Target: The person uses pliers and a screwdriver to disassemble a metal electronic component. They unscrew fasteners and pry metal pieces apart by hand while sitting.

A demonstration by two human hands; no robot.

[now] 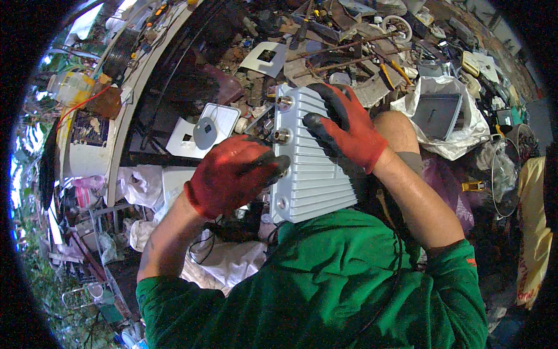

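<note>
We had the grey ribbed metal box (311, 168) propped against our lap, right between both hands. Our left hand (232, 173), in a red glove, curled over its left edge, fingertips by the round metal connectors (283, 136). Our right hand (344, 128) lay spread on the top, fingers bent, gripping. Beyond the hands, a white bag (459, 136) and scrap lay heaped.
</note>
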